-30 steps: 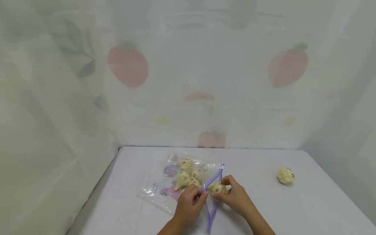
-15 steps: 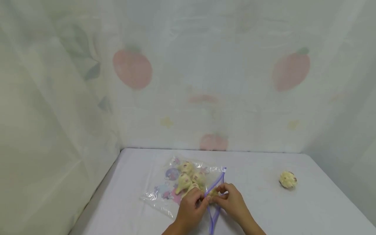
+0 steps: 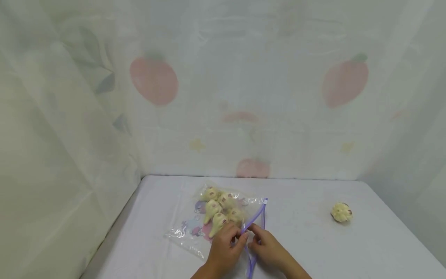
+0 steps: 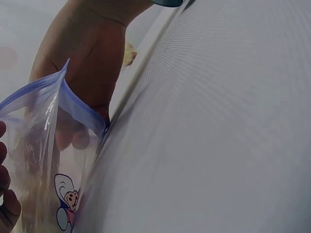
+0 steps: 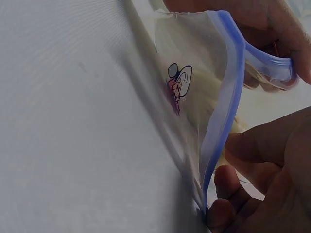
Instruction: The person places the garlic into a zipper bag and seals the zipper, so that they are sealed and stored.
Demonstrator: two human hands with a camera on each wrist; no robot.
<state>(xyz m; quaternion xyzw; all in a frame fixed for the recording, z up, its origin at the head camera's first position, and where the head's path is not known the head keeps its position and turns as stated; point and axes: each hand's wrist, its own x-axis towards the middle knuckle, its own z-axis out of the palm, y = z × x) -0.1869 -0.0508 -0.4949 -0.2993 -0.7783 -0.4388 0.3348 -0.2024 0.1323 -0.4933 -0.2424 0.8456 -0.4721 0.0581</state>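
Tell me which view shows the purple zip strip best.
The right wrist view: the zip strip runs long and broad. The head view shows it thin, partly covered by the right hand; the left wrist view cuts it off at the left edge.

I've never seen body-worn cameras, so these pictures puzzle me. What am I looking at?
There is no machine, only a person's bare left hand and right hand. The wide picture comes from a head camera, the two close ones from the wrists. On the white table lies a clear bag with a purple zip edge, several pale pieces inside; one loose piece lies farther right. The left hand pinches the bag's edge. The right hand is at the open mouth; I can't tell whether it holds anything.
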